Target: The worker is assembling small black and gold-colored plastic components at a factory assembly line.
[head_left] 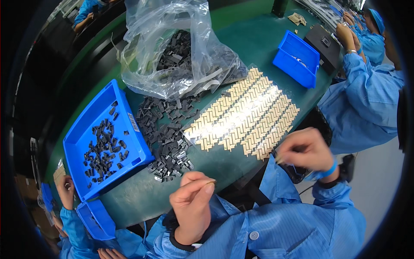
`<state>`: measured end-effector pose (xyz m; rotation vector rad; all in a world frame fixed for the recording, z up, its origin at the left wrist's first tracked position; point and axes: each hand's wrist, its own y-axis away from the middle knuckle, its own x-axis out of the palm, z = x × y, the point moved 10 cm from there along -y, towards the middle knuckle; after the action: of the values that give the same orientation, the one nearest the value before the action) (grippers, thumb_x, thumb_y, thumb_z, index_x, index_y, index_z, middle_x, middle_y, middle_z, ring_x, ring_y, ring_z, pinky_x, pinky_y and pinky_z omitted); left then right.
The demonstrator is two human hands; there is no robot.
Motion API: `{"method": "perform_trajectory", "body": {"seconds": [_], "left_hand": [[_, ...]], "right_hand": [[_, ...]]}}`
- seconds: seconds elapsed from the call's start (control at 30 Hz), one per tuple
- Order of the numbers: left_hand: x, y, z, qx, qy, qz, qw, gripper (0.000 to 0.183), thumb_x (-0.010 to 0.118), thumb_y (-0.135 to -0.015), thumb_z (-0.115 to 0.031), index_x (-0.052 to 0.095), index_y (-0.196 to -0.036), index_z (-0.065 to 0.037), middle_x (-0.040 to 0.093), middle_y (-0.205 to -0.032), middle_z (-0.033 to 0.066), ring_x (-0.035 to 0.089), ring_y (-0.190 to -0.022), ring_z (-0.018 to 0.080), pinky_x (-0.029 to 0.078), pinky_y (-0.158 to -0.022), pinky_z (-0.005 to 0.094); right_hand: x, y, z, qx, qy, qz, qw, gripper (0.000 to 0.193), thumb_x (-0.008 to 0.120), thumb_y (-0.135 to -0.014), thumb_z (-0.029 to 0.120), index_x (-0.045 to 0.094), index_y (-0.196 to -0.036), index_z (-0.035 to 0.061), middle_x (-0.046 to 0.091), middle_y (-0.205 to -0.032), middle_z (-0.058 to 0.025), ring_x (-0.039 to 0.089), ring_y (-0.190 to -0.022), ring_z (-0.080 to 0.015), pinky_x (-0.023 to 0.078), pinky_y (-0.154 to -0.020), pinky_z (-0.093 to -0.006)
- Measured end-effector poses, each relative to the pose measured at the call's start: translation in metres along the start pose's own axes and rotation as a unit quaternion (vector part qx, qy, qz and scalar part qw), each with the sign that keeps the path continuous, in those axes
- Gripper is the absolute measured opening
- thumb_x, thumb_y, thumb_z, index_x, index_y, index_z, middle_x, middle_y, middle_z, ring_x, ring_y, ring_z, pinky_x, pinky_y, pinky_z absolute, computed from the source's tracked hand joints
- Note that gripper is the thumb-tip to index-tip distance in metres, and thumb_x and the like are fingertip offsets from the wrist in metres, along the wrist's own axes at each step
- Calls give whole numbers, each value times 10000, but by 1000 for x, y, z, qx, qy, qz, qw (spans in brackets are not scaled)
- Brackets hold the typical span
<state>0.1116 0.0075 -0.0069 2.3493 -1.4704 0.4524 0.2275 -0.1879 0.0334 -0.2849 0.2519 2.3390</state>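
My left hand [192,202] is raised over my lap at the table's front edge. Its thumb and forefinger pinch a small thin gold-coloured piece [212,181]. Off to the right, near the corner of a sheet of gold-coloured pieces [254,110], my right hand [305,149] is closed in a pinch and slightly blurred. Whatever sits at its fingertips is too small to name. The sheet lies flat, its pieces set in slanted rows on clear film. Left of it spreads a loose pile of small black plastic parts [169,149].
A clear plastic bag [142,64] of black parts stands behind the pile. A large blue tray [77,142] with more black parts is at left, beside a small blue bin [97,220]. Another blue bin [289,64] is at far right. Co-workers in blue sit on both sides.
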Motion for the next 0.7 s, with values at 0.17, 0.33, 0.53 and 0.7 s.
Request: {"method": "perform_trajectory", "body": {"seconds": [0.17,0.33,0.53,0.7], "left_hand": [[13,14,-60,221,-316,11,923,242,678,-625,75,657,-854,-2,502,-835,66,503,-711,145,411,-612,254],[47,36,-77,420,-460,96,776,340,724,-525,20,655,-850,-56,479,-815,28,480,-667,178,371,-570,320],[76,62,-67,469,-566,231,637,268,662,-606,-72,670,-873,-88,476,-838,7,471,-749,156,372,-651,297],[80,64,-65,476,-583,230,617,253,622,-615,-75,673,-861,-93,476,-813,0,471,-744,138,375,-671,285]], "right_hand": [[-86,47,-28,117,427,-67,894,83,606,-671,52,606,-738,3,569,-612,-106,551,-531,-269,440,-510,-318],[-71,46,8,-31,555,-197,808,72,604,-671,48,584,-740,40,558,-676,-103,529,-655,-301,413,-601,-381],[42,-4,41,-173,57,25,983,82,635,-772,70,607,-837,28,578,-769,-79,564,-731,-222,436,-625,-300],[90,-24,42,-152,-81,157,972,138,582,-829,159,575,-838,22,528,-770,-61,511,-740,-202,397,-663,-308]]}}
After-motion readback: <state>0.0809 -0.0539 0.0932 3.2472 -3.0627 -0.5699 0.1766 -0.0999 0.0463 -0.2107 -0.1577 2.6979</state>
